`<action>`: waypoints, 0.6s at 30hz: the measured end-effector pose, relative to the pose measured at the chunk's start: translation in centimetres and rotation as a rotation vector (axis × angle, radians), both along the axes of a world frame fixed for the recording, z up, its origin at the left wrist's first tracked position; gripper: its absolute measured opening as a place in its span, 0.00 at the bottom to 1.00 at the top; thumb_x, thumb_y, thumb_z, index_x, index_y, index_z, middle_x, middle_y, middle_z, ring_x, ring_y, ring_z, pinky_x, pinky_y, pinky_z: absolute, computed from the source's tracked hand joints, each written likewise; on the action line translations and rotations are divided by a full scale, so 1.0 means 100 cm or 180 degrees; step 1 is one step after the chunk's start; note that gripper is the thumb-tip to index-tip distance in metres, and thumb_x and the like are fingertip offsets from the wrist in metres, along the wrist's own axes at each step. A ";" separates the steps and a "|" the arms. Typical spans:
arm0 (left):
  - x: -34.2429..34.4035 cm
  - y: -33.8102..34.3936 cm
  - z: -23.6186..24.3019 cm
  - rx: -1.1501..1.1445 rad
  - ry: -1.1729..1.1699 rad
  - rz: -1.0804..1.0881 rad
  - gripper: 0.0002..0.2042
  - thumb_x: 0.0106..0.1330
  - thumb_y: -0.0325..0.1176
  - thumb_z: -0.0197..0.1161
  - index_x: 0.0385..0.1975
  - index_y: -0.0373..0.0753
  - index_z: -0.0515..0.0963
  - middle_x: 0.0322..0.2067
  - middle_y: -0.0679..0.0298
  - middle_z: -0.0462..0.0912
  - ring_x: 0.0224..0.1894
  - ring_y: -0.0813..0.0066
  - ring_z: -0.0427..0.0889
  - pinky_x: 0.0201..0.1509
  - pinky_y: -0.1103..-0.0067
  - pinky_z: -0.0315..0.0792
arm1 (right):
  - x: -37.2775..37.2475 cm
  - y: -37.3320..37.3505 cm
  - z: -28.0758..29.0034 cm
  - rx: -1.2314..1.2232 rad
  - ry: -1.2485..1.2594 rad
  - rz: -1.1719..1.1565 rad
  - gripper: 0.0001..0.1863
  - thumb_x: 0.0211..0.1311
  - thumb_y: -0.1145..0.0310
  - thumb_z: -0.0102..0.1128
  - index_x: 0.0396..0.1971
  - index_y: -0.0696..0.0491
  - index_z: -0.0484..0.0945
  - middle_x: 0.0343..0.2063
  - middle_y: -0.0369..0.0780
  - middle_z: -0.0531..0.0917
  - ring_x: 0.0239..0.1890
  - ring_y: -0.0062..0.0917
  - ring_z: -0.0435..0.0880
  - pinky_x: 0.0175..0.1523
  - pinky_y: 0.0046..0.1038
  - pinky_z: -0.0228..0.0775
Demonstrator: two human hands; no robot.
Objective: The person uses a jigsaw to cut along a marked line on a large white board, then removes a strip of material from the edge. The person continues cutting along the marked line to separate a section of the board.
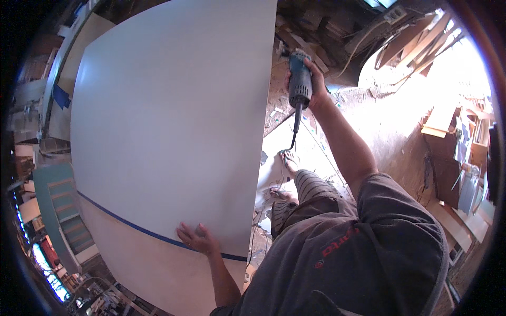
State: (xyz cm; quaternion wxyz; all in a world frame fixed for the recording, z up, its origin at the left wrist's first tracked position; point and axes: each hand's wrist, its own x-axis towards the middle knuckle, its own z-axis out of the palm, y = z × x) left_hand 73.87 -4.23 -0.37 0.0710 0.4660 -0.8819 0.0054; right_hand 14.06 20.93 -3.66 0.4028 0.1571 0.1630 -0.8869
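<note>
A large pale, smooth board (168, 105) fills the left and middle, with a dark blue strip (126, 222) across its lower part. My left hand (203, 239) rests on the board beside this strip, fingers apart. My right hand (316, 79) grips a teal and black power tool (299, 81), held just right of the board's edge near the top. A black cord runs from the tool's end down toward my bare foot (290, 162).
Scrap wood (311, 45) lies beyond the tool. A white sheet (276, 139) lies on the floor by my feet. Stacked boards and panels (443, 121) stand at the right in bright light. A green slatted frame (52, 216) and clutter line the left.
</note>
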 end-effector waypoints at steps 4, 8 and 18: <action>-0.001 0.004 0.000 -0.0077 0.0222 -0.0167 0.36 0.77 0.53 0.58 0.76 0.35 0.64 0.75 0.34 0.58 0.77 0.35 0.58 0.76 0.47 0.57 | -0.071 -0.005 -0.009 -0.0127 0.0276 0.0151 0.31 0.69 0.50 0.67 0.54 0.61 0.69 0.41 0.49 0.81 0.43 0.38 0.86 0.50 0.41 0.86; -0.008 0.004 0.005 0.0060 0.0233 -0.0067 0.36 0.78 0.53 0.56 0.76 0.34 0.63 0.74 0.31 0.58 0.77 0.31 0.58 0.76 0.46 0.57 | -0.112 -0.009 -0.013 -0.0054 0.0469 0.0261 0.31 0.68 0.52 0.67 0.55 0.62 0.68 0.41 0.49 0.80 0.42 0.37 0.86 0.52 0.41 0.85; -0.004 0.005 0.007 0.0048 0.0249 -0.0088 0.36 0.78 0.54 0.55 0.75 0.32 0.64 0.74 0.31 0.58 0.77 0.31 0.58 0.76 0.46 0.57 | -0.106 -0.010 -0.001 0.0117 0.0440 0.0220 0.30 0.67 0.51 0.67 0.54 0.61 0.71 0.41 0.48 0.81 0.41 0.37 0.87 0.51 0.39 0.85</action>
